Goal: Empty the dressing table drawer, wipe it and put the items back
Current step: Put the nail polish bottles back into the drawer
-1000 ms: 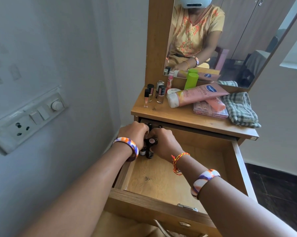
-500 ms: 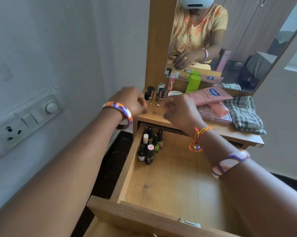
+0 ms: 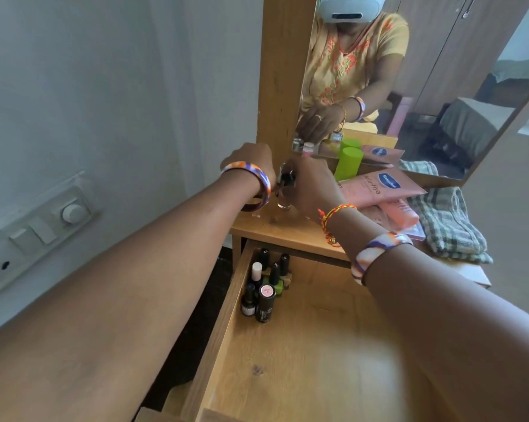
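The wooden drawer [image 3: 302, 360] stands pulled open below the dressing table top [image 3: 275, 231]. Several nail polish bottles [image 3: 267, 284] stand upright in its far left corner. Both my hands are up on the table top's left end, cupped around a cluster of small cosmetic bottles [image 3: 286, 185]. My left hand [image 3: 252, 161] closes on them from the left and my right hand [image 3: 310, 185] from the right. The hands hide most of those bottles.
A pink Vaseline tube [image 3: 382, 188], a smaller pink tube [image 3: 401, 213], a green container [image 3: 348, 162] and a folded checked cloth [image 3: 449, 226] lie on the table top to the right. The mirror [image 3: 409, 71] rises behind. A switch panel [image 3: 34, 226] is on the left wall.
My hands left the nail polish bottles standing in the drawer's far left corner, rose to the table top and closed around the small bottles there.
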Motion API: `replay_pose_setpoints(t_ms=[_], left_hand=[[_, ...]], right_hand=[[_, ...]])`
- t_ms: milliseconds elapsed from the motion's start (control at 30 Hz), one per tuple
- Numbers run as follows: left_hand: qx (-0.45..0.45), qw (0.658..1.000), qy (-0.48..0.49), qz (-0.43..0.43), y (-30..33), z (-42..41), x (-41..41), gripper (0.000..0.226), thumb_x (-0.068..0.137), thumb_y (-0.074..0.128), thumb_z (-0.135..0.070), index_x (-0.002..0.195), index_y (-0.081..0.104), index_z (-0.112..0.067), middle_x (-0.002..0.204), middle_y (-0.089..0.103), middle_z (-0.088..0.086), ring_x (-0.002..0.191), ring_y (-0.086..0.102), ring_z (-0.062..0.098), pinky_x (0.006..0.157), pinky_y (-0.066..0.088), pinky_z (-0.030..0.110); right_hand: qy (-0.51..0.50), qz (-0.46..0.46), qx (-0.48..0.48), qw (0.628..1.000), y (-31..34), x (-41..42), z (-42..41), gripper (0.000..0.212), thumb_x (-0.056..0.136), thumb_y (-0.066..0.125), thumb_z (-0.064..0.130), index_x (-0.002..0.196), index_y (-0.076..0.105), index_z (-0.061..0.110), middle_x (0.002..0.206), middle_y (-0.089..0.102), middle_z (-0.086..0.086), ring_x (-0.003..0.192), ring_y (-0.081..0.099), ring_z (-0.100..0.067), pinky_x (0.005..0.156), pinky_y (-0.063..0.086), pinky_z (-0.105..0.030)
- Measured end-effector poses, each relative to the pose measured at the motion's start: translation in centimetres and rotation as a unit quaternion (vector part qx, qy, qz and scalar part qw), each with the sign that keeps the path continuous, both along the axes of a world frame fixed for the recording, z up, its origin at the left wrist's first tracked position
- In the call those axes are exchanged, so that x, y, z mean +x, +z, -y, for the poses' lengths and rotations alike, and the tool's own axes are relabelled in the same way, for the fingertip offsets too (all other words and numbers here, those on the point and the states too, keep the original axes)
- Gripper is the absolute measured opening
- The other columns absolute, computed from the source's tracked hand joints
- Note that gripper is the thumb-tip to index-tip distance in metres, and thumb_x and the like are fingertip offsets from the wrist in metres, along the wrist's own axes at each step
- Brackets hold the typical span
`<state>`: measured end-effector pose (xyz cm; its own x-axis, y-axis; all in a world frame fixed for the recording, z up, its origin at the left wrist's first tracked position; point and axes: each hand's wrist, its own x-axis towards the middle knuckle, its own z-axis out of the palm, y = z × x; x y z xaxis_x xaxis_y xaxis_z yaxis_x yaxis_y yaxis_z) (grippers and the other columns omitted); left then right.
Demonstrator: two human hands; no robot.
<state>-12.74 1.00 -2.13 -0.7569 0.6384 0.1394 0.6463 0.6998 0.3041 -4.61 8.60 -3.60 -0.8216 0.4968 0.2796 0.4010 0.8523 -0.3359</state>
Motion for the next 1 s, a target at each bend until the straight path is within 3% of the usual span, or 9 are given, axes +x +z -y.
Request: replay_pose_setpoints(t_ms=[267, 400, 467, 567, 633, 700, 833, 933, 1000], left_hand=[[0.120, 0.993, 0.006, -0.019, 2.4, 0.9, 0.7, 0.018, 0.083, 0.067, -0.017, 0.094, 0.069, -0.003, 0.087, 0.067, 0.013, 0.079, 0.065, 0.028, 0.064, 0.046, 0.029], [0.135, 0.991, -0.025, -0.001, 5.1, 2.6, 2.4, 0.023, 0.081, 0.069, -0.018, 0.098, 0.071, -0.004, 0.096, 0.070, 0.012, 0.085, 0.066, 0.026, 0.067, 0.045, 0.027], [0.121, 0.992, -0.041, 0.016, 5.9, 3.9, 3.7, 0.021, 0.079, 0.070, -0.015, 0.096, 0.072, -0.003, 0.094, 0.070, 0.011, 0.086, 0.067, 0.025, 0.069, 0.048, 0.027], [0.089, 0.992, -0.066, 0.064, 6.2, 6.5, 5.8, 0.020, 0.074, 0.075, -0.014, 0.090, 0.072, -0.003, 0.086, 0.071, 0.009, 0.082, 0.068, 0.021, 0.074, 0.054, 0.029], [0.052, 0.990, -0.086, 0.104, 5.4, 8.2, 7.1, 0.020, 0.071, 0.078, -0.014, 0.088, 0.072, -0.006, 0.077, 0.069, 0.004, 0.078, 0.066, 0.019, 0.065, 0.050, 0.024], [0.001, 0.985, -0.107, 0.135, 3.5, 9.6, 8.3, 0.018, 0.069, 0.079, -0.014, 0.086, 0.072, -0.010, 0.075, 0.067, 0.000, 0.075, 0.062, 0.015, 0.059, 0.045, 0.019], [-0.067, 0.981, -0.097, 0.157, -2.0, 10.8, 9.7, 0.022, 0.065, 0.081, -0.010, 0.086, 0.074, -0.011, 0.088, 0.071, 0.006, 0.079, 0.063, 0.017, 0.071, 0.048, 0.024], [-0.084, 0.984, -0.068, 0.143, -5.5, 11.5, 10.3, 0.021, 0.064, 0.080, -0.004, 0.080, 0.073, -0.015, 0.092, 0.071, 0.006, 0.085, 0.067, 0.022, 0.079, 0.055, 0.029], [-0.080, 0.988, -0.051, 0.119, -7.0, 12.0, 10.6, 0.023, 0.066, 0.075, -0.001, 0.073, 0.069, -0.022, 0.094, 0.072, 0.007, 0.086, 0.068, 0.025, 0.081, 0.056, 0.032]], right_hand=[[0.010, -0.101, -0.052, 0.993, 2.1, 1.8, 0.5, 0.028, 0.077, 0.066, 0.007, 0.105, 0.068, 0.010, 0.102, 0.069, -0.009, 0.087, 0.059, -0.020, 0.052, 0.032, -0.015], [0.004, -0.121, -0.097, 0.988, 4.3, 3.8, 1.2, 0.027, 0.073, 0.069, 0.008, 0.099, 0.070, 0.014, 0.087, 0.068, 0.000, 0.069, 0.053, -0.008, 0.050, 0.038, -0.008], [0.013, -0.106, -0.133, 0.985, 5.2, 5.2, 1.9, 0.026, 0.072, 0.072, 0.008, 0.096, 0.070, 0.015, 0.073, 0.061, 0.008, 0.061, 0.051, -0.002, 0.052, 0.042, -0.002], [0.035, -0.037, -0.200, 0.978, 5.4, 7.4, 3.0, 0.027, 0.068, 0.075, 0.006, 0.094, 0.069, 0.010, 0.083, 0.067, -0.002, 0.074, 0.062, -0.014, 0.075, 0.059, -0.029], [0.053, 0.027, -0.232, 0.971, 4.7, 9.1, 4.1, 0.019, 0.069, 0.073, 0.002, 0.086, 0.069, 0.010, 0.083, 0.067, -0.006, 0.075, 0.063, -0.018, 0.075, 0.059, -0.034], [0.067, 0.073, -0.259, 0.961, 3.1, 10.5, 5.3, 0.015, 0.071, 0.071, -0.001, 0.080, 0.067, 0.011, 0.079, 0.066, -0.006, 0.066, 0.063, -0.017, 0.066, 0.059, -0.028], [0.066, 0.152, -0.185, 0.969, -1.2, 11.6, 7.5, 0.024, 0.070, 0.076, 0.007, 0.093, 0.071, 0.009, 0.075, 0.062, 0.001, 0.061, 0.057, -0.009, 0.043, 0.042, -0.003], [0.051, 0.151, -0.142, 0.977, -4.2, 11.9, 9.1, 0.027, 0.070, 0.075, 0.011, 0.097, 0.070, 0.012, 0.092, 0.066, -0.006, 0.083, 0.063, -0.021, 0.060, 0.046, -0.017], [0.046, 0.145, -0.109, 0.982, -5.5, 12.1, 10.2, 0.026, 0.075, 0.072, 0.013, 0.101, 0.069, 0.012, 0.100, 0.066, -0.008, 0.082, 0.062, -0.024, 0.064, 0.044, -0.023]])
